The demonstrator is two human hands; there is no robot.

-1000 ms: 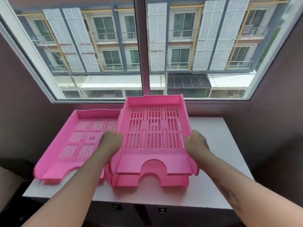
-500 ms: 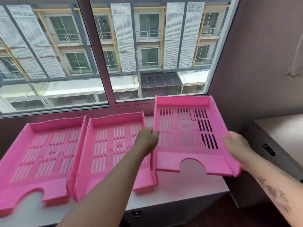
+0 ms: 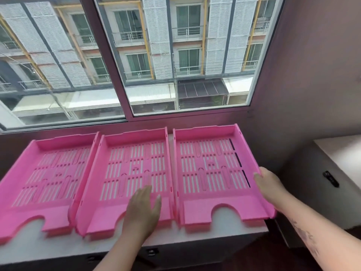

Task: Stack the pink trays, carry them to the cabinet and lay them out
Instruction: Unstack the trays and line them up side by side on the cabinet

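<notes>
Nearest, the person's left hand [image 3: 143, 207] hovers flat over the front lip of the middle pink slotted plastic tray [image 3: 125, 180], fingers spread and holding nothing. The right hand [image 3: 270, 185] curls around the outer side wall of the right pink slotted plastic tray [image 3: 216, 173], whose right edge overhangs the white-topped cabinet [image 3: 195, 234]. A third matching left tray [image 3: 41, 178] lies alongside, all three side by side below the large window [image 3: 156, 55]. These look like light, stiff, thin-walled trays with smooth, possibly slippery surfaces; the side walls or the arched front cut-out seem the surest places to grip.
</notes>
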